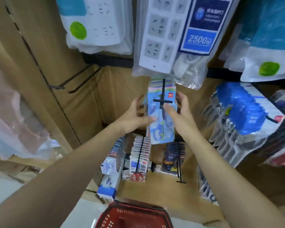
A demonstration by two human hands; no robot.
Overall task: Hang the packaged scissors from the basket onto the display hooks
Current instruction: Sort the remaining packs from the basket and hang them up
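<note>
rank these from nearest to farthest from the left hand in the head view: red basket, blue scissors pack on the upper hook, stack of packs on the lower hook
1. blue scissors pack: right beside the left hand, on the upper hook.
2. stack of packs: below the hand, on the lower hook.
3. red basket: lowest, at the bottom edge.

The blue scissors pack (160, 134) hangs upright on the black hook (163, 100) (others behind it), red basket (122, 209) below.

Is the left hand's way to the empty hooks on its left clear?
Probably yes: nothing hangs between the left hand and the empty hooks; it is beside the scissors pack.
</note>
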